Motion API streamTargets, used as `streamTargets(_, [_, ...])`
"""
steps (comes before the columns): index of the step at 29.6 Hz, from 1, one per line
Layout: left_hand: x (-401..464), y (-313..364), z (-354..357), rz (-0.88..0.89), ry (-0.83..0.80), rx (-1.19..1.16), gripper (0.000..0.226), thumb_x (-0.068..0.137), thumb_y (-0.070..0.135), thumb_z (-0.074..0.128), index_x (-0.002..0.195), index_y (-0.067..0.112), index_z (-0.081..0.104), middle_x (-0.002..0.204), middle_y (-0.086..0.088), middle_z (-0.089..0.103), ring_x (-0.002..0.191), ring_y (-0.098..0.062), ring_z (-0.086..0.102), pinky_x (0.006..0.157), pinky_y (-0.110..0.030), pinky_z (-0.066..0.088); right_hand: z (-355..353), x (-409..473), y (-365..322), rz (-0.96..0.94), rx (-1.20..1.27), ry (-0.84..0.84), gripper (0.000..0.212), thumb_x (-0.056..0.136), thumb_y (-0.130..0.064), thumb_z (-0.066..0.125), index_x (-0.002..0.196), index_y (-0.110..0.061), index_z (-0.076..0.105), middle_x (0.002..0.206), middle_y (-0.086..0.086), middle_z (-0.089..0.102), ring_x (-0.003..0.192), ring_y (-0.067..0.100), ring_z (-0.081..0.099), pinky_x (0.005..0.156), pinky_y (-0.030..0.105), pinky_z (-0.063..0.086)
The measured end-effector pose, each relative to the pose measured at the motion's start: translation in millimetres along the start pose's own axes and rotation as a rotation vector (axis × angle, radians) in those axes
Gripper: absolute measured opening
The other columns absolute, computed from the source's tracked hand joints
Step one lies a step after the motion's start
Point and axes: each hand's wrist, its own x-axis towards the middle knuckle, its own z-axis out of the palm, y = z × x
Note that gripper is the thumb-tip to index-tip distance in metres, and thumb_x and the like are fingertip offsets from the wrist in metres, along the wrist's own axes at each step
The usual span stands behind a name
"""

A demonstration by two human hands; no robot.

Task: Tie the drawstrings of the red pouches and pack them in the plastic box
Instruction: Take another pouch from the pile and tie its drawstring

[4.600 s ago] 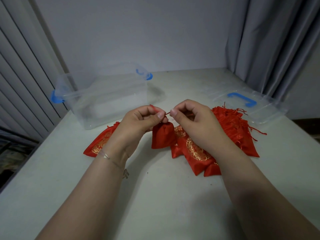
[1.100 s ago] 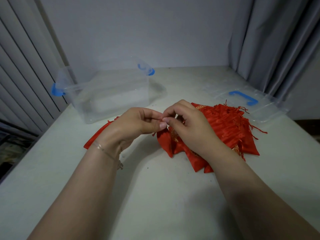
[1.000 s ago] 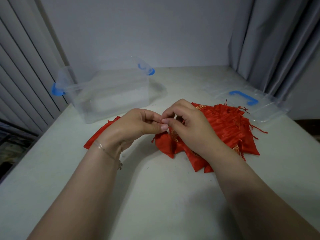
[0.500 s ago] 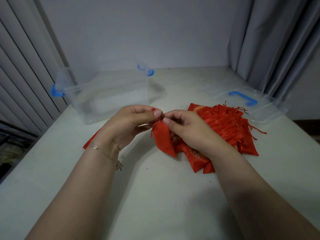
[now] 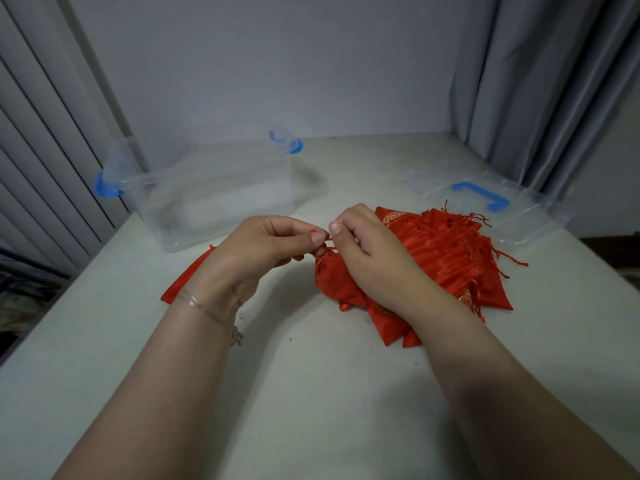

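A small red pouch point(image 5: 331, 279) hangs between my hands just above the table, its neck gathered tight. My left hand point(image 5: 263, 251) pinches one end of its red drawstring point(image 5: 313, 231) between thumb and forefinger. My right hand point(image 5: 367, 247) pinches the other end beside it. A pile of red pouches point(image 5: 446, 251) with gold print and loose strings lies behind my right hand. One more red pouch point(image 5: 183, 280) lies flat under my left wrist. The clear plastic box point(image 5: 211, 192) with blue latches stands open at the back left.
The box's clear lid point(image 5: 485, 206) with a blue handle lies flat at the back right, beside a grey curtain point(image 5: 554, 81). The table's left edge point(image 5: 52, 299) runs along vertical blinds. Small dark specks dot the white tabletop.
Over the last second my hands parted slightly, lifting the pouch off the pile with its neck cinched, and my fingertips now pinch the string ends a little higher.
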Motion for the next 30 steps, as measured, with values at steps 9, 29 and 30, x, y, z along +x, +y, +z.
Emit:
streamTargets(9, [-2,1,0,0.043,-0.191,-0.052,0.008,0.072,0.021,0.072,0.064,0.021,0.073,0.066,0.005,0.065,0.064,-0.006,0.053,0.069,-0.024,0.036,-3,2,-3,0.404,0.874,-0.085,0.031,0.08,-0.04,0.064,0.071,-0.011,0.058,0.073,0.016,0.054,0.046,0.011,0.037,0.038,0.018,0.027])
streamTargets(29, [4,-2,-11,-0.106,0.085,-0.021,0.008,0.079,0.015,0.072,0.072,0.02,0.073,0.075,0.007,0.07,0.066,-0.007,0.048,0.061,-0.024,0.032,-5,-5,-5,-0.043,0.001,-0.031,0.014,0.095,-0.016,0.046,0.106,-0.024,0.046,0.076,-0.014,0.055,0.066,0.015,0.056,0.063,0.042,0.048])
streamTargets(30, [4,-2,-11,-0.098,0.1,-0.016,0.007,0.077,0.016,0.074,0.072,0.022,0.074,0.075,0.007,0.07,0.069,-0.008,0.048,0.062,-0.025,0.032,-5,-6,-7,0.002,0.106,-0.085,0.018,0.094,-0.014,0.047,0.108,-0.025,0.045,0.07,-0.014,0.056,0.06,0.012,0.055,0.059,0.037,0.047])
